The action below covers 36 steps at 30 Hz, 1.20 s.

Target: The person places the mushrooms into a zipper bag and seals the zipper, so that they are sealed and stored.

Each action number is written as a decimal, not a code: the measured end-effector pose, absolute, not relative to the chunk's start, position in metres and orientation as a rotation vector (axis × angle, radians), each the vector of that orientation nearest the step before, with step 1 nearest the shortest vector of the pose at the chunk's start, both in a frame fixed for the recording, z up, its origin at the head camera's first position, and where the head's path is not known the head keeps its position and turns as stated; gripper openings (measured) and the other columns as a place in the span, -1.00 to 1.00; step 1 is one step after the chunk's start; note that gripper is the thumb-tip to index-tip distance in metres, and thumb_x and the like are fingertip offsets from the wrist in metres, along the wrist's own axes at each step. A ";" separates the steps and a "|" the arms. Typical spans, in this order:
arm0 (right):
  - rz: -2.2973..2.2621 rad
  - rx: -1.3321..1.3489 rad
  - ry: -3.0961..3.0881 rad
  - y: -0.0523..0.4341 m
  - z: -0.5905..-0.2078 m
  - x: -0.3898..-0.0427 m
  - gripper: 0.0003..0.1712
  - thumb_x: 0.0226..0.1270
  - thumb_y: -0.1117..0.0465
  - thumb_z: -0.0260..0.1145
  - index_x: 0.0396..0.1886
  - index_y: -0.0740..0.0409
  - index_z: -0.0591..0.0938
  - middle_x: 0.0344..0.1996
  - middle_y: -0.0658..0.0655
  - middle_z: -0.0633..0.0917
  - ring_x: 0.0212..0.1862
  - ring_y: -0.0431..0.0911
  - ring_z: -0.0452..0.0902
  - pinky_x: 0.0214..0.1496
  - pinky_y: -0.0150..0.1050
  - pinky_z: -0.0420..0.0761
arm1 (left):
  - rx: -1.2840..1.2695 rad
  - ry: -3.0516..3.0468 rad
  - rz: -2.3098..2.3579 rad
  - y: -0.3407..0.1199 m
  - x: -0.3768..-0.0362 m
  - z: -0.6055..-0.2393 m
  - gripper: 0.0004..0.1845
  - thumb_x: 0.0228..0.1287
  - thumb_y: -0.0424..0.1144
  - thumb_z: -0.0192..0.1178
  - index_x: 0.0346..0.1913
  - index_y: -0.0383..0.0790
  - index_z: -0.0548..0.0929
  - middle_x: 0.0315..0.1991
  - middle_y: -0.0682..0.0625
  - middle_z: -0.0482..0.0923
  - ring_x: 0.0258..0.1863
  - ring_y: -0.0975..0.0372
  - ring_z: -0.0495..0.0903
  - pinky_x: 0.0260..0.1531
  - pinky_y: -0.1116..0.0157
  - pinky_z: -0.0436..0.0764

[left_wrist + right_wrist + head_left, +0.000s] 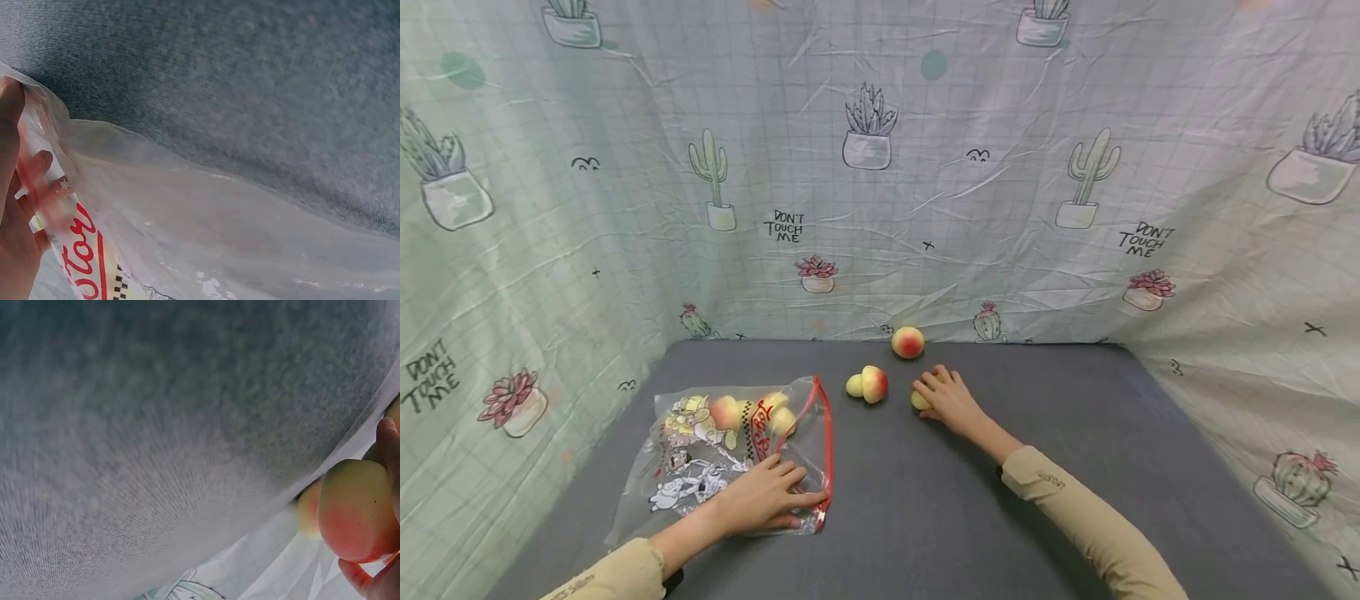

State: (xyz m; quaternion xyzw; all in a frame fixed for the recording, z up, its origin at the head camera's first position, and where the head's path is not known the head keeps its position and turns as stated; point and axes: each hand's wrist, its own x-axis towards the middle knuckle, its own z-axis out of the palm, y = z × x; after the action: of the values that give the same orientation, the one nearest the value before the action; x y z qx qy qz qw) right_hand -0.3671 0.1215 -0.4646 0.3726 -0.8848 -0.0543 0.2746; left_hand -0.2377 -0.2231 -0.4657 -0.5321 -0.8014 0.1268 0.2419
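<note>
Two beige sleeves [1093, 529] reach in from the near side over a dark grey, fabric-textured tabletop [917, 533]. At near left, the left hand [767, 497] pinches the red-edged opening of a clear printed plastic bag [647, 492], which holds yellow-and-red toys [727, 412]. Right of centre, the right hand [951, 402] grasps a rounded yellow-and-red toy [356, 509]. A yellow-and-red mushroom-shaped toy [874, 385] lies to its left; a round yellow-red piece [907, 342] sits farther back. Pale, wrinkled cactus-print curtains [932, 200] enclose the left, right and far sides.
</note>
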 end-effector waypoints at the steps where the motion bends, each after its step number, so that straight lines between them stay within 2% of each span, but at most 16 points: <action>1: -0.138 1.008 -2.382 0.121 -0.465 -0.366 -0.46 -0.13 -0.08 0.38 -0.11 -0.02 0.48 -0.23 0.01 0.48 -0.10 -0.02 0.29 -0.24 -0.14 0.33 | -1.458 -2.194 0.342 -0.223 -0.238 -0.465 -0.43 -0.05 0.22 0.14 0.12 0.24 0.45 -0.30 0.09 0.45 -0.41 0.32 0.32 -0.42 0.37 0.21; 11: -0.087 1.060 -2.372 0.113 -0.465 -0.356 -0.44 -0.11 -0.05 0.38 -0.05 -0.01 0.53 -0.19 0.00 0.51 -0.08 -0.03 0.31 -0.20 -0.13 0.36 | -1.451 -2.234 0.349 -0.223 -0.235 -0.463 -0.43 -0.06 0.21 0.13 0.10 0.22 0.47 -0.27 0.08 0.45 -0.37 0.30 0.34 -0.36 0.35 0.26; 23: -0.017 1.072 -2.357 0.109 -0.466 -0.346 -0.48 -0.05 -0.07 0.34 -0.06 0.01 0.55 -0.19 0.00 0.51 -0.08 -0.03 0.31 -0.18 -0.11 0.36 | -1.459 -2.218 0.278 -0.221 -0.236 -0.463 -0.42 -0.10 0.18 0.18 0.09 0.17 0.49 -0.33 0.08 0.41 -0.40 0.29 0.33 -0.35 0.29 0.32; 30: -0.029 1.077 -2.364 0.107 -0.464 -0.340 -0.49 -0.04 -0.09 0.32 -0.07 -0.01 0.54 -0.20 -0.02 0.50 -0.09 -0.04 0.31 -0.18 -0.10 0.35 | -1.453 -2.269 0.258 -0.219 -0.234 -0.462 -0.46 -0.06 0.15 0.18 0.08 0.17 0.50 -0.29 0.07 0.43 -0.34 0.28 0.37 -0.21 0.17 0.41; 36: -0.021 1.085 -2.352 0.103 -0.462 -0.335 -0.49 -0.07 -0.08 0.34 -0.08 -0.02 0.54 -0.19 -0.03 0.52 -0.07 -0.05 0.31 -0.16 -0.10 0.35 | -1.451 -2.274 0.248 -0.217 -0.234 -0.460 -0.47 -0.05 0.15 0.18 0.07 0.16 0.50 -0.28 0.07 0.43 -0.32 0.29 0.37 -0.25 0.22 0.39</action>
State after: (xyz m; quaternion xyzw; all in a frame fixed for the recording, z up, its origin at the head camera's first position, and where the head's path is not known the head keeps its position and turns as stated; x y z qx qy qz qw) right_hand -0.3352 0.1029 -0.4625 0.4032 -0.8737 -0.0078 0.2721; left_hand -0.2337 -0.2175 -0.4602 -0.5231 -0.8199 0.0893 0.2147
